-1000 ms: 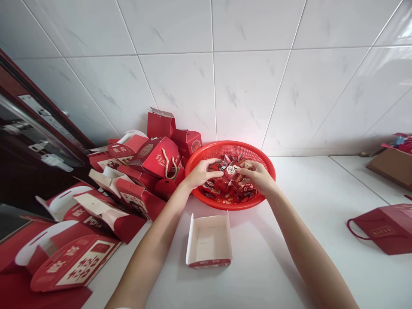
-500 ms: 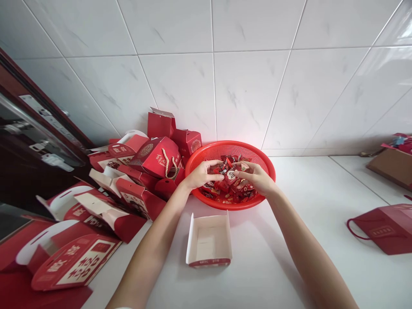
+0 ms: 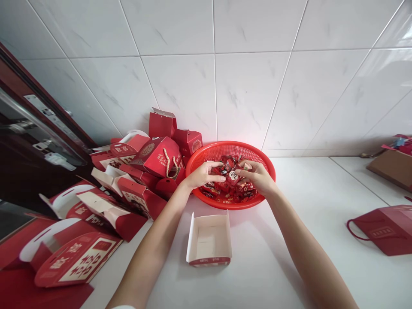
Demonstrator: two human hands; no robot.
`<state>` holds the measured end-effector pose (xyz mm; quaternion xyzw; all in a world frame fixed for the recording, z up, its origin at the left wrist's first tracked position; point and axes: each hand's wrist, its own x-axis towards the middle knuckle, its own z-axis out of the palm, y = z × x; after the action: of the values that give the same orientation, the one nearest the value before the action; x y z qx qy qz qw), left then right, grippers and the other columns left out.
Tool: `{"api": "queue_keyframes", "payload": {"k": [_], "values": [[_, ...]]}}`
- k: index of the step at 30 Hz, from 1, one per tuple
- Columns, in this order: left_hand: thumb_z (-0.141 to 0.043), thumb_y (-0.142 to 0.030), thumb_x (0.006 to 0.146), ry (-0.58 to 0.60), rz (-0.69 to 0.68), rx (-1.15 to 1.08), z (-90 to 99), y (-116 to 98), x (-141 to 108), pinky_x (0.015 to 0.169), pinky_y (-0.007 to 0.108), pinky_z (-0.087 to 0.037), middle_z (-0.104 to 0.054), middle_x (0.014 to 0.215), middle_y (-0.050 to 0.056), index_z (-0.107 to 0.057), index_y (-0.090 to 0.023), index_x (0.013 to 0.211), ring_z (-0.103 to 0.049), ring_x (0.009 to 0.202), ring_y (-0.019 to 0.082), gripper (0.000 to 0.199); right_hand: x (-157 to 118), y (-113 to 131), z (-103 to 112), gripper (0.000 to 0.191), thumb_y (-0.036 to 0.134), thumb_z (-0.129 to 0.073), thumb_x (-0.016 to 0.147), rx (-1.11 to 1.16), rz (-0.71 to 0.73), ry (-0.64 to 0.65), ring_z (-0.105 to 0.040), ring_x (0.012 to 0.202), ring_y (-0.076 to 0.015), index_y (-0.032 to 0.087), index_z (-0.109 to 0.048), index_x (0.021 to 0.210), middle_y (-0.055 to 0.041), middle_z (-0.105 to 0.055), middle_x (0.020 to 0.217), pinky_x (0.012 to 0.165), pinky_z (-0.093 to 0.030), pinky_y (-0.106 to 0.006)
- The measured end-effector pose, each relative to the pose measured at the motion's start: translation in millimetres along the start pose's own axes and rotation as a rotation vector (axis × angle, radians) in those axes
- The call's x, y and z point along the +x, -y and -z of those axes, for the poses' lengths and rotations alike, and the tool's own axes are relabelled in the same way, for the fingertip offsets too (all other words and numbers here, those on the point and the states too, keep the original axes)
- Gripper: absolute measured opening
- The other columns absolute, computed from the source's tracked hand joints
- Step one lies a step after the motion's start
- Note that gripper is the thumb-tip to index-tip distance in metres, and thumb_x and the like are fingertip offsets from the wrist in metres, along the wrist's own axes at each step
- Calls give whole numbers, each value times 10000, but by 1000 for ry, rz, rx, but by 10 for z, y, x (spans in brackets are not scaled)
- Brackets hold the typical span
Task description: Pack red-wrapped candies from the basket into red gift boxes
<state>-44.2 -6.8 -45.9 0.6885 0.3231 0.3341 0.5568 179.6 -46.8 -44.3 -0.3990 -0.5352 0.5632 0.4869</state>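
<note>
Wrapped candies, mostly red, lie heaped in a red plastic basket with a mesh wall. My left hand reaches over the basket's left side, thumb and forefinger apart and touching the heap. From the right, my right hand bends its fingers onto the candies, its thumb against one with a pale round mark. Some of its fingertips are hidden among the wrappers. In front of the basket stands a small open carton, white inside with a red front, and nothing lies in it.
Red gift boxes crowd the left side, some with flaps up. A red box with a cord handle lies at the right, with a brown carton behind it. The tiled wall rises behind the white counter.
The candies between my hands sit slightly lower, and my fingers have shifted a little among them. The basket and the open carton stay in place.
</note>
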Motion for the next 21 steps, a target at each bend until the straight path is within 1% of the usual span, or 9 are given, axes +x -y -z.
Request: {"api": "queue_keyframes", "payload": {"k": [4, 7, 10, 12, 15, 19, 21], "values": [[-933, -283, 625, -3, 42, -85, -8, -11, -3, 910, 367, -586, -813, 1009, 72, -763, -155, 1133, -748, 964, 235, 551, -2, 6, -16, 404, 471, -913, 618, 15, 27, -46, -690, 676, -193, 203, -644, 754, 3, -669, 763, 638, -639, -352], [-916, -289, 656, -29, 24, -109, -7, -19, -6, 874, 352, -595, -814, 1021, 84, -761, -151, 1153, -755, 932, 226, 539, -4, 6, -29, 394, 476, -898, 637, -1, 49, -80, -696, 672, -206, 217, -623, 746, 10, -650, 741, 662, -648, -379], [-902, -312, 675, -45, 7, -100, -3, -27, -17, 840, 340, -594, -811, 1019, 83, -756, -150, 1174, -750, 887, 211, 545, -1, -4, -42, 381, 473, -887, 643, -18, 78, -110, -691, 688, -219, 227, -614, 744, 15, -623, 716, 654, -647, -386], [-898, -324, 678, -43, 11, -85, 2, -27, -24, 836, 341, -591, -807, 1004, 75, -750, -152, 1189, -744, 876, 207, 559, 4, -19, -51, 374, 475, -878, 648, -33, 101, -129, -677, 688, -216, 230, -614, 748, 15, -614, 699, 644, -643, -382], [-888, -340, 693, -48, 8, -78, 14, -11, -20, 871, 360, -581, -802, 996, 69, -748, -160, 1190, -737, 907, 218, 548, 6, -20, -69, 356, 480, -856, 676, -67, 127, -155, -650, 665, -197, 229, -612, 741, 18, -600, 667, 641, -637, -368], [-890, -310, 674, -106, -43, -129, 24, 15, 19, 907, 365, -558, -787, 993, 56, -757, -182, 1145, -734, 961, 232, 506, -61, 113, -101, 342, 474, -850, 691, -77, 168, -140, -653, 635, -188, 221, -627, 747, 5, -630, 697, 619, -624, -357], [-884, -295, 665, -172, -95, -181, 20, 0, 11, 889, 351, -552, -773, 1015, 49, -758, -191, 1114, -736, 947, 225, 479, -145, 241, -113, 346, 477, -860, 694, -70, 198, -101, -663, 619, -197, 223, -636, 762, 2, -640, 700, 603, -616, -364]]}}
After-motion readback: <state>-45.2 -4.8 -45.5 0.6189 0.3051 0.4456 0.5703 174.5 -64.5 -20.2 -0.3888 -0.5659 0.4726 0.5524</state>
